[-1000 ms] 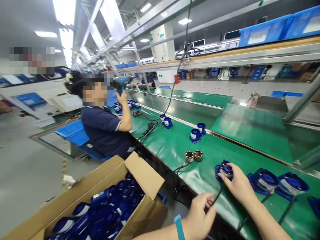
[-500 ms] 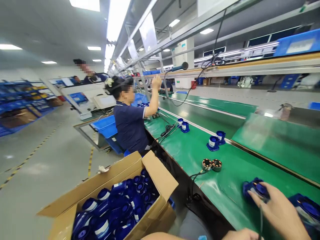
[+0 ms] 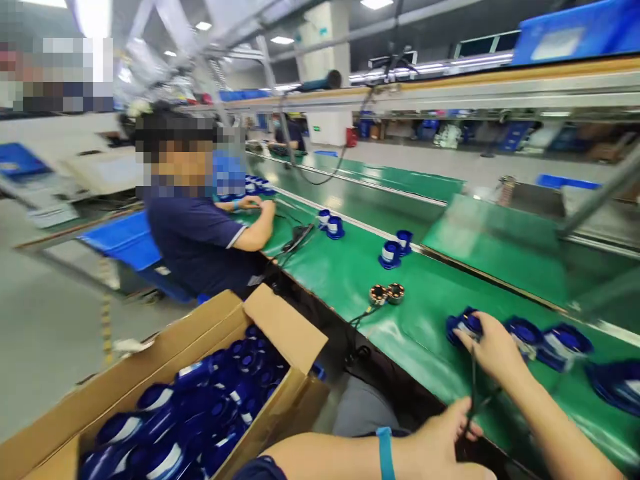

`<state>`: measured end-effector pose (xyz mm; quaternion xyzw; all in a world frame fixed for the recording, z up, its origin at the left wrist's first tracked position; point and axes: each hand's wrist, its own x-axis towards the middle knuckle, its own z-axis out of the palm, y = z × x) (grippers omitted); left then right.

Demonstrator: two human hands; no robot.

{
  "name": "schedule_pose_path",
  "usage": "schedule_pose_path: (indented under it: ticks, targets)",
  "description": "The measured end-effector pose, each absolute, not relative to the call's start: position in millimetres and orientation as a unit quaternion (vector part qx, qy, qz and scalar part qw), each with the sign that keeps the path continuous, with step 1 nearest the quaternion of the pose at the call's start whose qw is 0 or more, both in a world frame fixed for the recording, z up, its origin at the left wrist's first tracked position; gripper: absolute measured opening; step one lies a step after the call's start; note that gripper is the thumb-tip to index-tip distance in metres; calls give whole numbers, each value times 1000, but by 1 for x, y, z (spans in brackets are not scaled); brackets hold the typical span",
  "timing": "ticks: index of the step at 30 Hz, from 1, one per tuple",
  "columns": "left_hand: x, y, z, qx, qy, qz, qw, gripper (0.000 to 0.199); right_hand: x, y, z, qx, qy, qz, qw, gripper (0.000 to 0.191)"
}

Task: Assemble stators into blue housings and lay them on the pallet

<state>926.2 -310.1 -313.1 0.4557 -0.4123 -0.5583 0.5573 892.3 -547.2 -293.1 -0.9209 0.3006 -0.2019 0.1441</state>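
Observation:
My right hand [image 3: 493, 343] grips a blue housing [image 3: 457, 327] on the green work surface [image 3: 345, 287], fingers over its near side. A dark cable [image 3: 474, 380] hangs from near that hand down to my left hand [image 3: 445, 430], whose fingers are closed around it. A teal band circles my left wrist. Several more blue housings [image 3: 565, 343] stand to the right of my right hand. Two copper-wound rings [image 3: 395, 293] with cables lie left of my hands, and blue housings [image 3: 390, 255] stand behind them.
An open cardboard box [image 3: 283, 327] full of blue housings [image 3: 240, 393] is at the lower left. Beyond it a person [image 3: 195, 233] in a dark shirt works at the same bench. A metal rail [image 3: 480, 93] crosses above, with blue bins [image 3: 575, 33] on it.
The view has turned right and down, showing more of both arms and the housings at right. The other person's raised hand has come down to the bench.

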Motion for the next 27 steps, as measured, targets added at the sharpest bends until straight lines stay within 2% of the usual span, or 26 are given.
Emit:
schedule_pose_path:
  ticks: [5, 9, 12, 14, 15, 18, 21, 24, 27]
  targets:
    - [944, -299, -307, 477, -506, -484, 531, 86, 892, -564, -270, -943, 304, -79, 111, 39]
    - [956, -281, -307, 547, -470, -464, 514, 80, 895, -557, -249, -952, 266, -130, 75, 47]
    - [967, -276, -308, 589, -407, -427, 553, 52, 925, -523, -235, -947, 241, -194, 87, 35]
    - [982, -274, -310, 662, -361, -328, 568, 31, 958, -494, -229, -954, 199, -190, 122, 27]
    - [991, -273, -312, 702, -326, -265, 575, 27, 976, -480, -227, -957, 184, -179, 133, 26]
    - [1024, -264, -329, 776, -197, -111, 589, 35, 1028, -450, -229, -963, 189, -147, 120, 38]
    - [1053, -259, -352, 794, -151, -88, 582, 49, 1066, -437, -239, -964, 237, -85, 87, 48]
    - [1067, -262, -369, 785, -185, -125, 578, 55, 1082, -432, -252, -960, 260, -46, 89, 31]
    - [1070, -269, -371, 775, -215, -147, 576, 48, 1080, -431, -261, -957, 255, -79, 112, 18]
